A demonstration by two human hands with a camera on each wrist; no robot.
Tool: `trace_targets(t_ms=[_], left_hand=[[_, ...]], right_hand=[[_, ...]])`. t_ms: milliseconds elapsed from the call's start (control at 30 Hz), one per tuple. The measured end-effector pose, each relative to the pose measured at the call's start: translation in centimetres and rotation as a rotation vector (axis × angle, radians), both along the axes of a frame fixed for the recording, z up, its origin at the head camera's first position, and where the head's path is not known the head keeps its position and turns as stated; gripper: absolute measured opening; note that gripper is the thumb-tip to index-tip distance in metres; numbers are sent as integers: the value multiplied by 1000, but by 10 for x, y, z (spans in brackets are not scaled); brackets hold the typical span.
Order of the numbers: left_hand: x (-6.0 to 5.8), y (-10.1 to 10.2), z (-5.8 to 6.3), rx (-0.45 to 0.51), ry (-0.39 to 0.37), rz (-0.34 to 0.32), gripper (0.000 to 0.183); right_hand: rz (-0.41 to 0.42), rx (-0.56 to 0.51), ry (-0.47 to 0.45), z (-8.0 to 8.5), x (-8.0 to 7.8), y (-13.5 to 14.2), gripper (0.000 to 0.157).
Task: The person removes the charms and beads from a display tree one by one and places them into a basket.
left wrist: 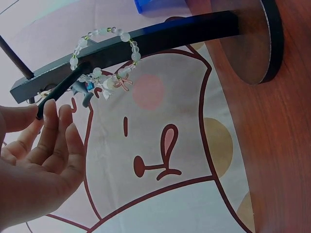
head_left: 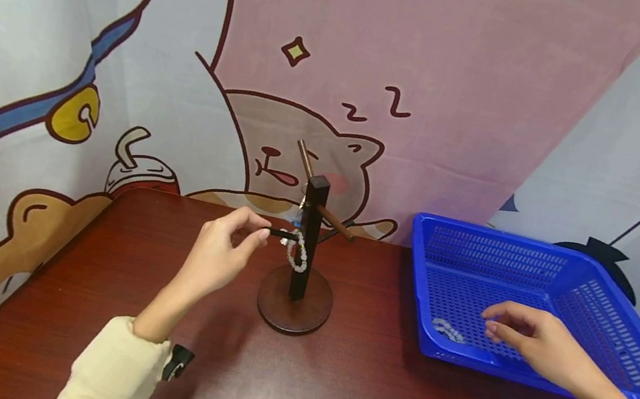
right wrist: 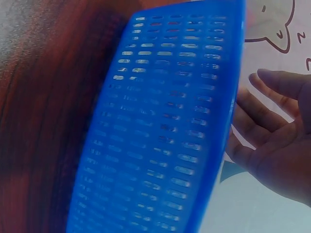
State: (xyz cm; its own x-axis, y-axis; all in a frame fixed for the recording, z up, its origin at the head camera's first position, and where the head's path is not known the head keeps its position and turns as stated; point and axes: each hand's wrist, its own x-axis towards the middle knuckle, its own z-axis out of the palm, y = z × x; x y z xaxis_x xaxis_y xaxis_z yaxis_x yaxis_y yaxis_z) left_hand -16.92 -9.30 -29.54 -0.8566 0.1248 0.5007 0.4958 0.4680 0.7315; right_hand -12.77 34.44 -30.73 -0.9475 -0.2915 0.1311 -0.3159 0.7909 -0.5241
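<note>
Bracelet [left wrist: 136, 56] of beads, probably light, limp and slippery, best pinched along its strand; left hand [head_left: 222, 250] pinches its peg [left wrist: 63, 87], right hand [head_left: 542, 341] empty, fingers loosely apart.

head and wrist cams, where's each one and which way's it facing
Head: head-worn, facing forward and down at stand and basket; shows left hand, right hand, sleeves.
Left wrist: worn there, facing the stand; shows left hand.
Right wrist: worn there, facing the basket's wall; shows right hand.
Head and left wrist share the hanging bracelet.
</note>
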Motion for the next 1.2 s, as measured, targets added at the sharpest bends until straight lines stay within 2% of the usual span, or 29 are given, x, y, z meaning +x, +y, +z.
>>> trace_targets(t_ms=[300,667,1200], left_hand=[[1,-1,2,-12,-10,8,6],[1,-1,2,-18,-20,4,7],[1,0,3,-10,-8,4,6]], right_hand=[[29,30,-4,16,-5,-6,14],[58,0,8,30,-15,-17,14],[150,-34,0,52,-33,-59,15]])
